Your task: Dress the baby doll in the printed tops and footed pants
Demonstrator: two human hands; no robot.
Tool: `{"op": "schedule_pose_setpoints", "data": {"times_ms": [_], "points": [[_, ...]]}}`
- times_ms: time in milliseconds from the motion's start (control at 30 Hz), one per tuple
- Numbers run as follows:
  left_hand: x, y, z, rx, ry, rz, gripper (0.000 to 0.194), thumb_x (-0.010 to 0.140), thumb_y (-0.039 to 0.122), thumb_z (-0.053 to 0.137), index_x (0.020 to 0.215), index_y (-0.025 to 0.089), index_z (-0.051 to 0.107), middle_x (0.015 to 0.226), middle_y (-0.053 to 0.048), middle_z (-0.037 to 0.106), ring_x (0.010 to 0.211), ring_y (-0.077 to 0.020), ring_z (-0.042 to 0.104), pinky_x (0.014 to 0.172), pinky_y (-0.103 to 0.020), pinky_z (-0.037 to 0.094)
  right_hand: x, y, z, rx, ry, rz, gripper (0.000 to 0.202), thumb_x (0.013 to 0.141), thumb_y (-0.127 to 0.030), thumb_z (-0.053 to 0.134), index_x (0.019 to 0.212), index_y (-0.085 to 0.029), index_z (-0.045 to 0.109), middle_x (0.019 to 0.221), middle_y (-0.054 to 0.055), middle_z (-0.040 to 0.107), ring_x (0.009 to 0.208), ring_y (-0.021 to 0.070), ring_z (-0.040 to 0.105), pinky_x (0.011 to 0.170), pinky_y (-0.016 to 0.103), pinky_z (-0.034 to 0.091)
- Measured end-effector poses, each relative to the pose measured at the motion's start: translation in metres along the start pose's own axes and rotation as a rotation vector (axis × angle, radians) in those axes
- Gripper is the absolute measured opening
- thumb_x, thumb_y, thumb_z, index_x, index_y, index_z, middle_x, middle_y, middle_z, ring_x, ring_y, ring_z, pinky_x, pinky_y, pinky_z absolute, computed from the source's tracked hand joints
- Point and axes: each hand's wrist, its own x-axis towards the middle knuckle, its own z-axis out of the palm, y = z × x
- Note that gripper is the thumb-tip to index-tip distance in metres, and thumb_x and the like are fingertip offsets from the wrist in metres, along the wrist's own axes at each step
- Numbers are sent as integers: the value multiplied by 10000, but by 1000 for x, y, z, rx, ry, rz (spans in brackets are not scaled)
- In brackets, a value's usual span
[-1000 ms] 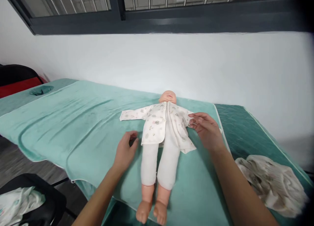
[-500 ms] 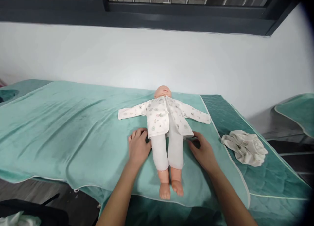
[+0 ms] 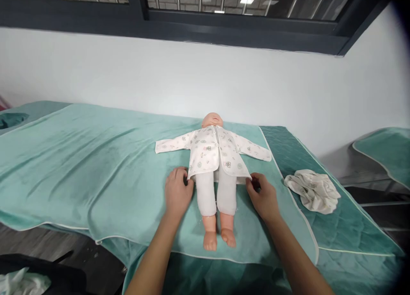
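A baby doll (image 3: 210,236) lies on its back on a light green blanket (image 3: 128,192), head toward the wall and bare feet toward me. It wears a white patterned baby jacket (image 3: 208,151), both sleeves spread out sideways. White cloth covers its legs below the jacket. My left hand (image 3: 178,190) pinches the jacket's lower left corner between thumb and fingers. At the lower right corner, my right hand (image 3: 262,196) pinches the hem the same way. The two front edges meet near the chest and part slightly lower down.
A crumpled white garment (image 3: 314,191) rests on the darker green quilted cover (image 3: 355,239) at the right. Behind the bed rise a white wall (image 3: 192,81) and a dark window frame (image 3: 240,32). A black chair (image 3: 68,275) holding cloth stands at the lower left.
Both hands have taken the jacket's lower corners and drawn the hem out flatter. The right front panel now lies closer to the left one. The view has shifted slightly.
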Motion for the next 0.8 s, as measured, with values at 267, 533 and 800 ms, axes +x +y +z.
{"op": "schedule_pose_setpoints", "data": {"times_ms": [267, 533, 800], "points": [[1, -2, 1, -71, -3, 91, 270, 823, 77, 468, 1034, 226, 543, 1184, -73, 607, 1102, -240, 568, 885, -381, 438, 4, -10, 2, -100, 102, -252, 367, 917, -298, 526, 1273, -215, 563, 1130, 115, 612, 991, 246, 613, 850, 419, 521], [-1, -2, -3, -162, -39, 88, 114, 838, 128, 482, 872, 221, 537, 922, -22, 620, 903, -200, 573, 822, -329, 431, 32, -45, 9, 54, -52, -527, 533, 961, -176, 440, 1458, -368, 426, 1533, 22, 426, 1407, 254, 405, 1139, 535, 374], [-4, -4, -5, -194, -83, 44, 81, 810, 149, 493, 829, 225, 513, 830, -1, 609, 811, -191, 549, 763, -310, 399, 14, -41, 17, 114, -191, -605, 568, 961, -140, 431, 1489, -347, 396, 1546, 2, 410, 1460, 236, 334, 1174, 553, 342]]}}
